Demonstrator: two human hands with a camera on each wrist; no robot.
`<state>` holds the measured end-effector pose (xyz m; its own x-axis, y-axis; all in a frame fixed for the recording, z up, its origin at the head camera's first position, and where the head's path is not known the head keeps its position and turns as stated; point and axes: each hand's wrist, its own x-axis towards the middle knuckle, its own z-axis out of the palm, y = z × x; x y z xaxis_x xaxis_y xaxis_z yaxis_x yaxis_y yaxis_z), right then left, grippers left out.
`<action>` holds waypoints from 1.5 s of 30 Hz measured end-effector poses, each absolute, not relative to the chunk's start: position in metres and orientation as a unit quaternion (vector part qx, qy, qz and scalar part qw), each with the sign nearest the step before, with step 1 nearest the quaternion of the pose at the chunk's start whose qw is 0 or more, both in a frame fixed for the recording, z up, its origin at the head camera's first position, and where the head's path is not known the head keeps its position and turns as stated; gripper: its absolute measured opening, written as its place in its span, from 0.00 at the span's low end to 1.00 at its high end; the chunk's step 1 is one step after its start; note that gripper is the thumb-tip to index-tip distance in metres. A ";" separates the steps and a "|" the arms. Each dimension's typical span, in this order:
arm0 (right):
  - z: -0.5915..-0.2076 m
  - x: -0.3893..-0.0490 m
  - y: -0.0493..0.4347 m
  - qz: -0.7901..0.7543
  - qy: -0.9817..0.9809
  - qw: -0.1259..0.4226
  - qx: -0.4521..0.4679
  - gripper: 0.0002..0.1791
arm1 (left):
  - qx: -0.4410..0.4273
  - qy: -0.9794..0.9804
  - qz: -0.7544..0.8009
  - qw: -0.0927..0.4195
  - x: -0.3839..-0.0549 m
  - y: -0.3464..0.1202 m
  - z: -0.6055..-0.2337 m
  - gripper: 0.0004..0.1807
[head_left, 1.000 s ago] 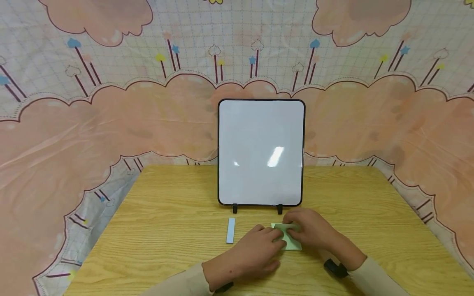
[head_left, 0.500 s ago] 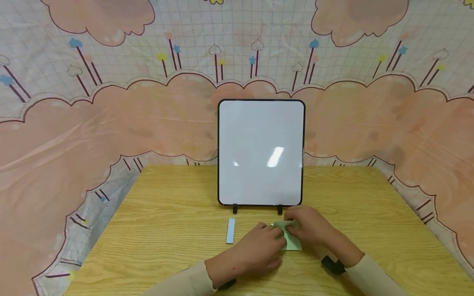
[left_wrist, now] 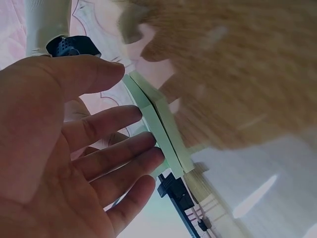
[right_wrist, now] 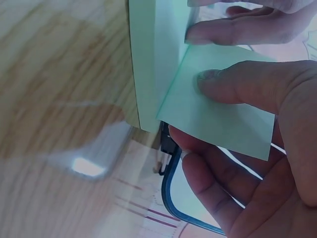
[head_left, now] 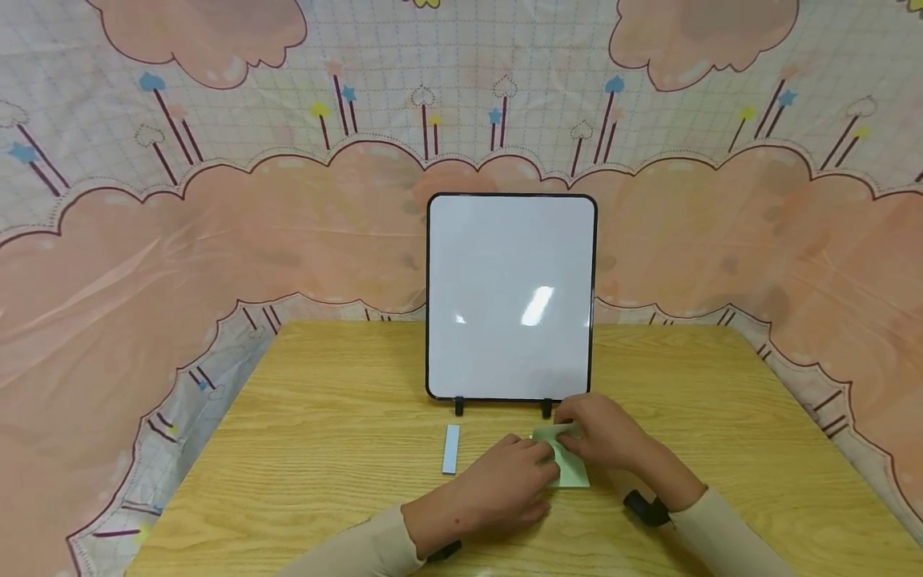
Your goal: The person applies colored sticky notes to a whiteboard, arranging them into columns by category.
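Note:
A pale green sticky note pad [head_left: 574, 474] lies on the table in front of the whiteboard. My right hand [head_left: 604, 431] pinches its top sheet [right_wrist: 233, 116] between thumb and fingers at the far side. In the right wrist view that sheet stands bent up from the pad [right_wrist: 143, 74], still joined along one edge. From the near left, my left hand [head_left: 501, 485] rests its fingertips on the pad; in the left wrist view those fingers [left_wrist: 116, 148] reach out fairly straight against the green paper, with the thumb apart near one end.
A whiteboard [head_left: 510, 296] with a black frame stands upright behind the pad on small black feet [head_left: 546, 408]. Left of the pad lies a narrow pale blue strip [head_left: 450, 449] on the wooden table [head_left: 324, 449]. A patterned cloth [head_left: 346, 232] hangs around the table.
My right hand has moved slightly up and away, toward the whiteboard, raising the green sheet further. My left hand has stayed almost still on the pad.

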<state>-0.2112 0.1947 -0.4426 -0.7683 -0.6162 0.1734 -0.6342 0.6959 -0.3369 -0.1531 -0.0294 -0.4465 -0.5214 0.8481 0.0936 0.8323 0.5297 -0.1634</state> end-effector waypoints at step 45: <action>-0.421 -0.225 0.195 0.201 -0.920 0.008 0.337 0.05 | -0.491 -0.869 0.025 0.060 -0.157 -0.027 -0.445 0.15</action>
<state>-0.2250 0.1945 -0.4207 -0.7726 -0.6168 0.1501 -0.6231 0.6917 -0.3652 -0.1567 -0.0269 -0.4450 -0.5115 0.8556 0.0793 0.8495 0.5174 -0.1026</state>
